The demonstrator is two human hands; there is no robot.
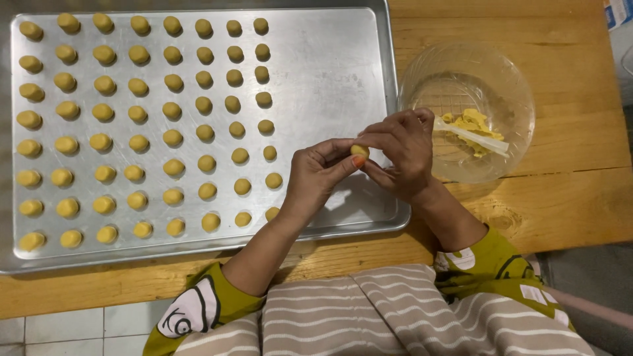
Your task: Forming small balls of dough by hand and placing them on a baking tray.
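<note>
A small yellow dough ball (359, 151) sits pinched between the fingertips of my left hand (316, 175) and my right hand (399, 155), just above the right part of a metal baking tray (330, 72). My right hand also grips a pale flat spatula (473, 136) that reaches into a clear plastic bowl (511, 86). A little yellow dough (471, 122) lies in that bowl. Several rows of shaped dough balls (138, 115) fill the left two thirds of the tray.
The tray and bowl rest on a wooden table (573, 198). The tray's right strip is bare metal. A tiled floor (66, 326) shows below the table's near edge. My striped apron (369, 316) lies at the bottom.
</note>
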